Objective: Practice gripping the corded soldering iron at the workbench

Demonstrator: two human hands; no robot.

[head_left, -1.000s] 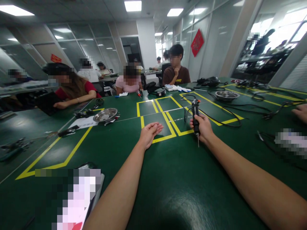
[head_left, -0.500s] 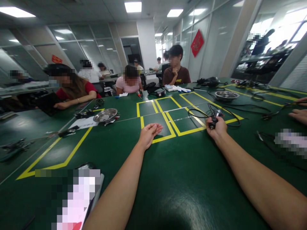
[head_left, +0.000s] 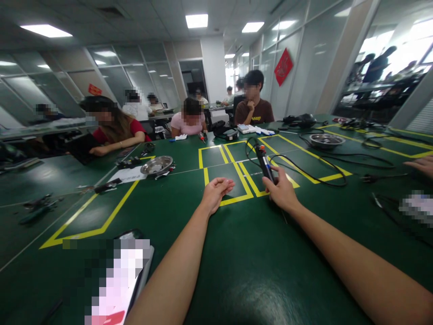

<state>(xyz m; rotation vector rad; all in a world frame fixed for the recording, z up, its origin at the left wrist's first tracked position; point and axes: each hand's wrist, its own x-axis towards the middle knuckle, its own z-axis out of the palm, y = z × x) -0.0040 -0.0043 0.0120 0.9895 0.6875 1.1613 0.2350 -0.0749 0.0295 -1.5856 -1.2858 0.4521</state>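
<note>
My right hand (head_left: 282,187) is wrapped round a black corded electric screwdriver (head_left: 264,163) with an orange part near its top and a blue mark. The tool stands tilted over the yellow-taped boxes, and its thin tip points down toward the table. From its top a black cord (head_left: 301,168) loops away to the right. My left hand (head_left: 216,194) rests beside a taped box, side-on, its fingers curled together against the thumb. Anything within those fingers is too small or hidden to make out.
The green table (head_left: 237,266) carries yellow tape. A metal bowl (head_left: 157,165) stands left on white paper, another metal dish (head_left: 327,141) at the right. A phone (head_left: 118,280) lies near my left forearm. Several people sit across; another person's hand (head_left: 422,164) is at the right edge.
My right hand has moved left, toward my left hand, and turned the electric screwdriver more upright with its cord end up. My left hand's fingers have curled in slightly. The view has shifted a little.
</note>
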